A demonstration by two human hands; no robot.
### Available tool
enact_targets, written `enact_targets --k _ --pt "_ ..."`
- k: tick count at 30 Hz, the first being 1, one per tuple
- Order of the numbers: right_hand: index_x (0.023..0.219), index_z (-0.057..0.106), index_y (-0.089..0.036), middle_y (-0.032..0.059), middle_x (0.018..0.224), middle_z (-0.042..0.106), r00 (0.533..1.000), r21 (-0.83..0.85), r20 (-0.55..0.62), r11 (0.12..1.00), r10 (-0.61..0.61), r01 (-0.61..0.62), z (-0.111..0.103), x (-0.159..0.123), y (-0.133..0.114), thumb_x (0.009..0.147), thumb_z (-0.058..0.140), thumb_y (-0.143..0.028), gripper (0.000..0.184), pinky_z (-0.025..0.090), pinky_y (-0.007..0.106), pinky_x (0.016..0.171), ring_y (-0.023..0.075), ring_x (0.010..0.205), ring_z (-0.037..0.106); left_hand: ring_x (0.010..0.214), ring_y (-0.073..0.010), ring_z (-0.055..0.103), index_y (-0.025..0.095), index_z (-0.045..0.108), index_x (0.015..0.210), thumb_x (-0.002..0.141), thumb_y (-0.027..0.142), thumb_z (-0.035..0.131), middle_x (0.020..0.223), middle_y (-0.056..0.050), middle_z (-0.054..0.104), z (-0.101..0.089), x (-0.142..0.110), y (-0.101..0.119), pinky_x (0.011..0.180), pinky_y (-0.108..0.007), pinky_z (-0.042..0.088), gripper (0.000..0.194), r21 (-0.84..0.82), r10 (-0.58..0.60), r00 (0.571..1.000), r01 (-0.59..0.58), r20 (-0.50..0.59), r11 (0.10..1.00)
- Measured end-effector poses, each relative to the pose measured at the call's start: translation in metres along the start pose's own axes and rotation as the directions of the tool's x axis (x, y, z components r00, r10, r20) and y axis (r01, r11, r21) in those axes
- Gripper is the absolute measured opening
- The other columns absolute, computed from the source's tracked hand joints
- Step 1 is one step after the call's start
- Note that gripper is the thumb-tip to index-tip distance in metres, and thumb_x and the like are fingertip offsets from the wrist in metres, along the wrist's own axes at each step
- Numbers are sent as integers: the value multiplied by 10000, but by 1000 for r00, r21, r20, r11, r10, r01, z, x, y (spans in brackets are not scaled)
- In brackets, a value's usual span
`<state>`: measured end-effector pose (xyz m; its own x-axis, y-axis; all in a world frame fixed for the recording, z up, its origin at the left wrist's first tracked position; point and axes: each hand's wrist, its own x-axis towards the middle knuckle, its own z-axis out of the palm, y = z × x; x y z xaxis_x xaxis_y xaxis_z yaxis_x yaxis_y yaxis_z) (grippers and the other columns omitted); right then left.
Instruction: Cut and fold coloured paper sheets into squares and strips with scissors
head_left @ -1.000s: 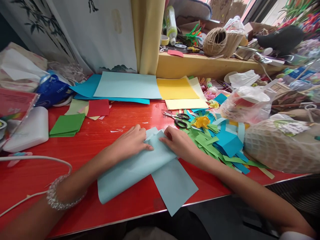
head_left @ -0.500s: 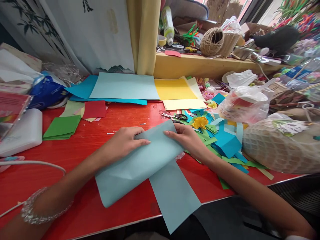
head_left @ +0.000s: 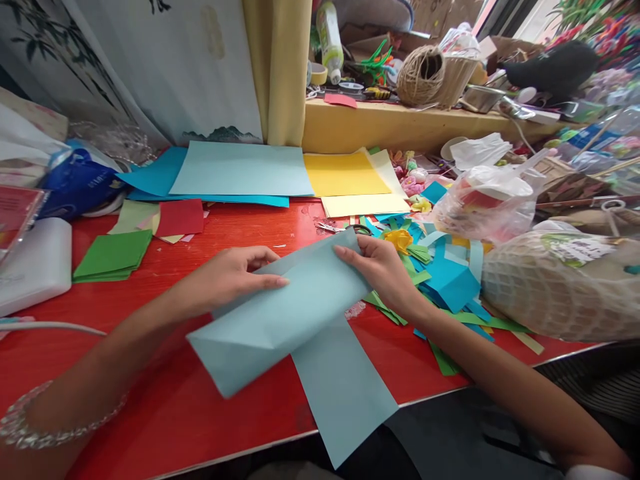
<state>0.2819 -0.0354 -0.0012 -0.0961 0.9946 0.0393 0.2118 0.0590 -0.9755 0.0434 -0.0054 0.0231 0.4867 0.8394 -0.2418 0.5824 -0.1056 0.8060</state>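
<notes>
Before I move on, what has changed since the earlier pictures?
The right hand and the folded pale blue paper's upper corner have moved right and away from the person, now hiding most of the scissors. The lower pale blue piece reaches farther past the table edge. The left hand kept its hold; the green sheets stayed put.
</notes>
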Motion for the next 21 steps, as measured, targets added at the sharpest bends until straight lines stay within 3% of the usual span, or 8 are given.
enact_targets --k 2,6,11,16,21 --pt "769 566 -165 26 732 561 994 -26 -104 999 -44 42 -6 5 3 801 581 -452 290 386 239 524 123 633 505 768 -201 630 244 646 910 695 495 644 911 -27 676 -5 3 -2 564 -247 463 330 -18 -2 993 0 -120 1000" --pt "703 552 -171 20 699 544 954 -87 -264 989 -141 122 -18 16 9 791 587 -457 301 375 243 526 128 634 490 761 -185 599 229 646 917 754 529 583 922 -47 652 -8 6 -5 541 -240 435 347 -238 -3 918 -100 -397 966" --pt "655 526 -185 3 647 520 912 -89 -371 984 -176 154 -22 22 16 781 566 -515 356 361 246 506 130 601 475 801 -198 596 237 562 1146 848 532 430 957 -67 624 -5 4 -2 582 -263 465 440 -556 21 929 -239 -370 796" --pt "638 494 -193 -13 625 496 899 -17 -401 983 -175 184 -20 21 18 802 537 -524 372 349 237 486 118 564 450 694 -153 565 256 521 1184 728 364 674 790 -9 590 2 1 0 522 -218 433 493 -528 -11 896 -252 -444 811" --pt "632 526 -186 -19 611 494 890 83 -414 966 -190 244 -18 20 16 797 586 -470 334 358 223 478 99 541 439 743 -143 566 213 589 1015 711 303 704 790 4 608 12 0 -1 588 -223 470 337 -546 -23 846 -324 -533 773"
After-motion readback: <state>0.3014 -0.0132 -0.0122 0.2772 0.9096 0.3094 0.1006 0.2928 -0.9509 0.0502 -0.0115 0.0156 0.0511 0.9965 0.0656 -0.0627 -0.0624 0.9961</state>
